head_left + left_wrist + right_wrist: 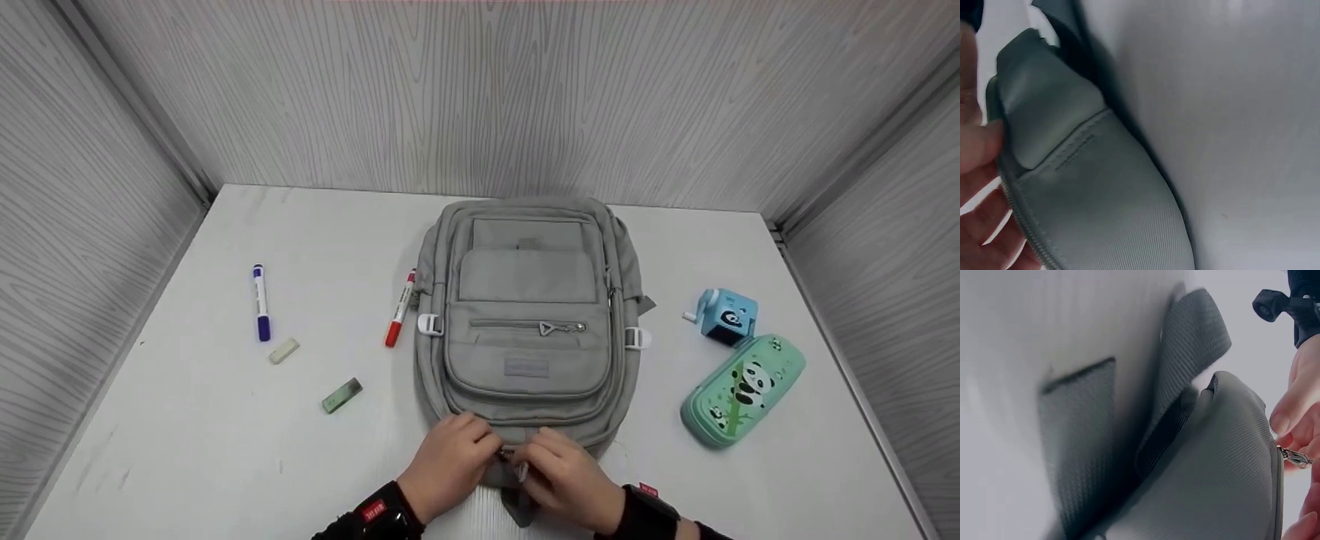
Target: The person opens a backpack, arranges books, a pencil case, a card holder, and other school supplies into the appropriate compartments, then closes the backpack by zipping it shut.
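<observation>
A grey backpack [527, 277] lies front side up on the white table, its top handle end toward me. At this near end, my left hand [454, 457] pinches the fabric edge beside the zipper; the left wrist view has its thumb [985, 143] against the zipper edge. My right hand [562, 476] is close beside it, fingers curled at the metal zipper pull [1296, 458]. In the right wrist view the pull hangs among the fingers, partly hidden by them. A dark webbing strap [1188, 343] sticks out below the bag.
Left of the bag lie a red marker [400, 307], a blue marker [261, 304], a white eraser [284, 351] and a green eraser [342, 395]. To its right are a blue pencil sharpener [729, 315] and a green panda pencil case [742, 390]. Wood-grain panels [480, 97] enclose the table.
</observation>
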Demonstrator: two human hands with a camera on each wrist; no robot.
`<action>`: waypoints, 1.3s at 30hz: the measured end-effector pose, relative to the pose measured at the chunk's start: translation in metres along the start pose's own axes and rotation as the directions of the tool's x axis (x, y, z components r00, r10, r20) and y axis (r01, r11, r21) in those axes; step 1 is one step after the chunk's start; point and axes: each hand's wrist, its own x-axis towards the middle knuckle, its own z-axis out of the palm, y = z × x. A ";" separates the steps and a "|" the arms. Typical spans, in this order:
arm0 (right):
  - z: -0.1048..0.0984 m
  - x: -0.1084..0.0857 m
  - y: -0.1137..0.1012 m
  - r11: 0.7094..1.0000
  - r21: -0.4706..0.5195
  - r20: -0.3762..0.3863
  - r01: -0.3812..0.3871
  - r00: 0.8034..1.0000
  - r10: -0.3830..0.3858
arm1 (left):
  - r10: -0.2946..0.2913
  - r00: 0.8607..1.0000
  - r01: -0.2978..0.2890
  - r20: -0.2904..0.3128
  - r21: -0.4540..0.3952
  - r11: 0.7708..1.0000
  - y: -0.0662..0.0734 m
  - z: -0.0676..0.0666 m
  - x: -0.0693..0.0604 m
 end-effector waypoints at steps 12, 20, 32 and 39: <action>-0.038 -0.032 0.022 0.986 -0.101 -0.114 -0.132 0.986 0.120 | 0.046 0.991 -0.035 -0.122 0.094 0.995 -0.004 0.000 0.002; -0.082 -0.057 0.050 0.889 -0.223 -0.272 -0.401 0.901 0.338 | 0.025 0.995 -0.018 -0.098 0.072 0.997 -0.005 -0.005 0.000; -0.116 -0.029 0.101 0.636 -0.321 -0.144 -0.701 0.700 0.699 | 0.000 0.998 0.002 -0.062 0.036 0.999 -0.001 -0.007 0.000; -0.130 0.003 0.147 0.616 -0.431 0.065 -0.660 0.658 0.750 | 0.001 0.998 0.000 -0.064 0.019 1.000 0.001 -0.007 0.000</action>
